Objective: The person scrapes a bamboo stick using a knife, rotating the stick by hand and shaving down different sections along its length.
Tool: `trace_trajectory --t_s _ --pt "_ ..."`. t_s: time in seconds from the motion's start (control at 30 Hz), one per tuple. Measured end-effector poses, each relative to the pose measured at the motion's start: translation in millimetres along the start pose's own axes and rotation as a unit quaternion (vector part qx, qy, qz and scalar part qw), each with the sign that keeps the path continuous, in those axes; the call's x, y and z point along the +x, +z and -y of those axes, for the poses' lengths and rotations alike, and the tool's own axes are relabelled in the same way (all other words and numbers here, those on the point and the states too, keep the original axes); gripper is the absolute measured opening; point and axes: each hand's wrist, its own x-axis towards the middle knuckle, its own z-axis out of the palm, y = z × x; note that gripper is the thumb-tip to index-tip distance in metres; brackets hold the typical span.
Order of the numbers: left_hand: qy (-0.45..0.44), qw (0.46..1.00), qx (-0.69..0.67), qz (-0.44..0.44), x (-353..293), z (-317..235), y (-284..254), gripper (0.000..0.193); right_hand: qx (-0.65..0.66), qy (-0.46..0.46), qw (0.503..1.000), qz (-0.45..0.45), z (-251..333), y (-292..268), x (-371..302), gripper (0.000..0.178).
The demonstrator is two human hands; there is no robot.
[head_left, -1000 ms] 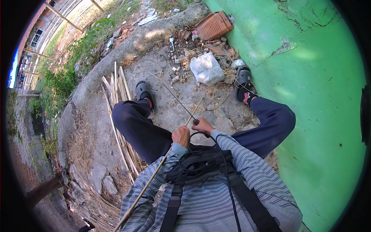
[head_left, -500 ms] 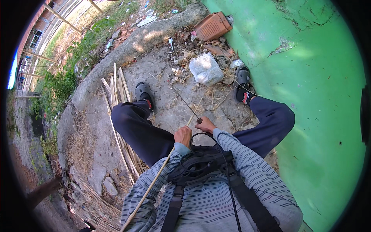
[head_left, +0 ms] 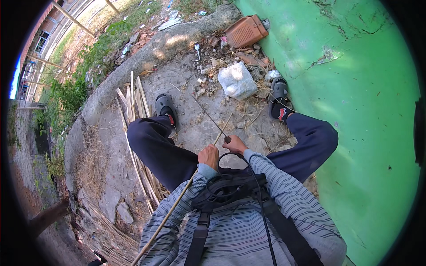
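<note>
My left hand (head_left: 208, 156) is closed around a long, pale, thin strip (head_left: 171, 208) that looks like split bamboo. The strip runs from the lower left, over my left forearm, to a tip between my feet. Close by on the right, my right hand (head_left: 235, 145) grips the dark handle of a knife (head_left: 210, 116). Its long, narrow blade points forward and left, passing across the strip just beyond my hands. Whether the blade's edge touches the strip is too small to tell.
Several pale split strips (head_left: 138, 99) lie beside my left leg. Ahead sit a crumpled white bag (head_left: 237, 80), a broken terracotta block (head_left: 246, 32) and rubble. A green painted surface (head_left: 372, 133) fills the right. A low concrete rim (head_left: 133, 66) curves along the left.
Both hands have shifted slightly left, with the knife moving along. The strip's near end lies a little farther left.
</note>
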Motion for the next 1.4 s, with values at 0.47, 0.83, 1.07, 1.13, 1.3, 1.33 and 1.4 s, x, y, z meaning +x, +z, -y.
trace_trajectory --t_s 0.47,0.83,1.07,1.13,1.3,1.33,1.4 --pt "-0.026 0.974 -0.174 0.139 10.8 51.5 -58.0 0.031 -0.014 -0.029 0.999 -0.036 24.6 0.3 -3.7 0.032" --pt "-0.042 0.96 -0.247 0.125 10.5 63.0 -54.1 0.034 -0.059 -0.064 0.995 -0.057 73.6 -6.6 -22.1 0.026" --pt "-0.069 0.948 -0.278 0.142 1.1 63.4 -54.4 0.035 -0.077 -0.052 0.99 -0.107 86.3 -12.4 -27.7 0.022" --pt "-0.073 0.943 -0.295 0.133 0.1 64.6 -55.3 0.035 -0.08 -0.057 0.991 -0.087 91.4 -13.0 -33.1 0.021" --pt "-0.062 0.945 -0.302 0.106 0.0 61.1 -59.0 0.034 -0.107 -0.029 0.99 -0.089 97.1 -23.2 -35.0 0.021" --pt "-0.06 0.946 -0.301 0.106 -2.0 61.6 -62.3 0.034 -0.124 -0.011 0.987 -0.1 93.3 -29.8 -31.9 0.019" --pt "-0.073 0.936 -0.322 0.12 -10.9 65.6 -69.9 0.037 -0.132 0.001 0.984 -0.118 87.1 -37.6 -25.6 0.02"
